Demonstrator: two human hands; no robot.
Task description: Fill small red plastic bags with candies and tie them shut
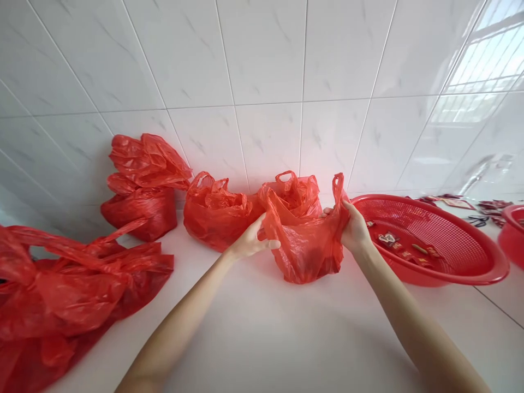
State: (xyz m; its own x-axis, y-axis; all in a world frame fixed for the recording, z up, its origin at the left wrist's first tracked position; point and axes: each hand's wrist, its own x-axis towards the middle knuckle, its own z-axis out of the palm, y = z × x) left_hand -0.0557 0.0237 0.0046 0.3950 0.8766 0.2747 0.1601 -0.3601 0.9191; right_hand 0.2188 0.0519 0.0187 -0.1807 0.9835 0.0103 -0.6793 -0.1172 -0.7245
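Observation:
A thin red plastic bag stands at the middle of the white counter, its mouth up and its handles loose. My left hand holds the bag's left edge, the thumb stretched across the front and the other fingers partly behind the plastic. On the opposite side, my right hand is closed around the bag's right edge below the upright handle; some fingertips show behind it. Something darker shows faintly through the bottom, too blurred to name. Just behind sits another filled red bag, partly covered by the held one.
Right of my right hand stands a red plastic basket with small packets inside. A full red bag and a knotted one line the tiled wall. More red bags lie at the left. Scissors lie behind the basket.

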